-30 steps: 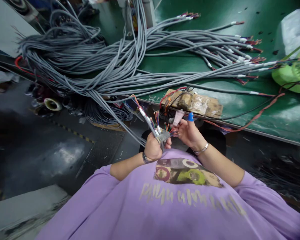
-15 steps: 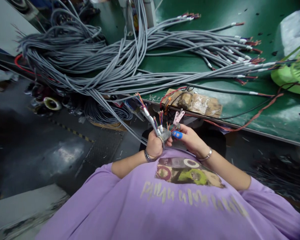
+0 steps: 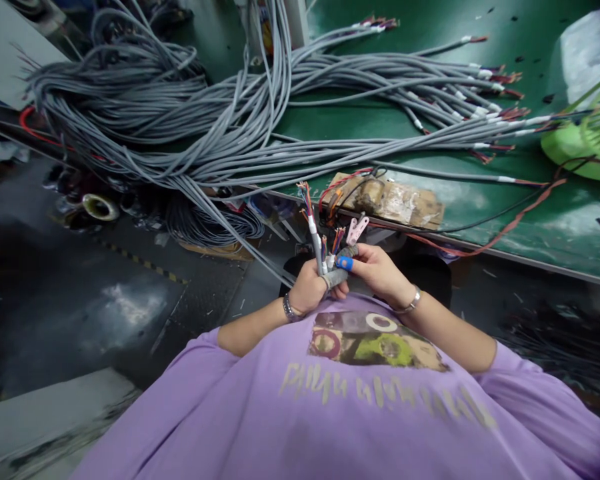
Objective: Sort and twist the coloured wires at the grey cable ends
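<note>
My left hand (image 3: 310, 288) is closed around several grey cables (image 3: 317, 248) whose stripped ends stick up, showing thin coloured wires (image 3: 306, 197). A grey covering wraps the left thumb or forefinger. At the cable ends, my right hand (image 3: 380, 272) pinches with thumb and forefinger; a blue band (image 3: 345, 263) is on its thumb. What lies between those fingertips looks like thin wires but is mostly hidden. Just above the right fingertips stands a pink clip (image 3: 356, 229).
Long grey cables (image 3: 220, 127) with stripped ends lie heaped over the green table (image 3: 480, 240). A taped wooden block (image 3: 400, 200) sits at its front edge, with red and black wires around it. A green fan (image 3: 590, 143) stands at right. Coiled cable (image 3: 210, 223) lies below.
The cable ends in my left hand have swung right and more upright. My right thumb has moved slightly left, closer to the left hand. The view has shifted slightly.
</note>
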Demonstrator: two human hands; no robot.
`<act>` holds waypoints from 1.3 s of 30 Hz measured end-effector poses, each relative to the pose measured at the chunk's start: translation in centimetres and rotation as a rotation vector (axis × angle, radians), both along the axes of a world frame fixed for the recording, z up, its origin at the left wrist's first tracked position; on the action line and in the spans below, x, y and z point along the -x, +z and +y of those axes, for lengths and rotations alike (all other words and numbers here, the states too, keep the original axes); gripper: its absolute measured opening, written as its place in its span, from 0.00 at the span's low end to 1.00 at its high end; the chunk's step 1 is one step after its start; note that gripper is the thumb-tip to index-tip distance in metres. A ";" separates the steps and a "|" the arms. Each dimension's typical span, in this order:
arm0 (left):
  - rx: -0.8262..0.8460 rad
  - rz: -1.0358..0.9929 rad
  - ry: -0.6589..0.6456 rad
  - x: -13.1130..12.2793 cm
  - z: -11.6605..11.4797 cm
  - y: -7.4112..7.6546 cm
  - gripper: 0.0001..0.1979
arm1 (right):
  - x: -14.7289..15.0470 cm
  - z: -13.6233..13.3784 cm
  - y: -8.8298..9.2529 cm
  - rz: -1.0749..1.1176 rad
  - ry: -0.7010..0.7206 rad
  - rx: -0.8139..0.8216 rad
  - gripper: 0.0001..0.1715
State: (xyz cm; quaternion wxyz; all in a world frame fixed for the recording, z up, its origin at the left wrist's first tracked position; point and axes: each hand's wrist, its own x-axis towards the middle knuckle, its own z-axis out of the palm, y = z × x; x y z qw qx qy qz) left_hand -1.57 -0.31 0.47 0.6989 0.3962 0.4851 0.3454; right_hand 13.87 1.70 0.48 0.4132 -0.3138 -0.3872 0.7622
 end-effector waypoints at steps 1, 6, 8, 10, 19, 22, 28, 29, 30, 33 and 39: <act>0.007 -0.008 0.019 0.0 0.0 0.0 0.17 | -0.1 0.0 -0.1 0.013 0.015 0.004 0.17; 0.075 -0.108 0.196 -0.3 0.3 0.7 0.17 | -2.2 0.9 -1.4 0.076 0.072 0.115 0.23; 0.109 -0.153 0.229 -0.4 0.6 1.1 0.17 | -3.0 1.7 -1.9 0.106 0.001 0.220 0.27; 0.150 -0.189 0.223 -0.5 0.9 1.5 0.17 | -3.2 2.6 -2.1 0.116 -0.085 0.298 0.31; 0.221 -0.215 0.174 -1.3 1.8 1.7 0.16 | 0.2 4.1 -0.7 0.082 -0.311 0.325 0.30; 0.212 -0.223 0.143 -1.5 1.8 1.7 0.16 | 0.5 3.9 -0.8 0.128 -0.357 0.346 0.31; 0.203 -0.238 0.122 -1.8 1.9 1.6 0.17 | 0.6 3.7 -0.9 0.146 -0.364 0.316 0.32; 0.209 -0.236 0.133 -1.8 2.0 1.5 0.17 | 0.6 3.8 -0.9 0.144 -0.371 0.316 0.31; 0.218 -0.232 0.139 -1.8 2.0 1.5 0.16 | 0.7 3.8 -0.9 0.144 -0.379 0.319 0.31; 0.242 -0.213 0.125 -1.9 2.0 1.3 0.17 | 0.8 3.9 -1.1 0.157 -0.388 0.326 0.30; 0.235 -0.203 0.128 -2.0 1.9 1.2 0.16 | 0.7 4.0 -1.1 0.173 -0.371 0.348 0.30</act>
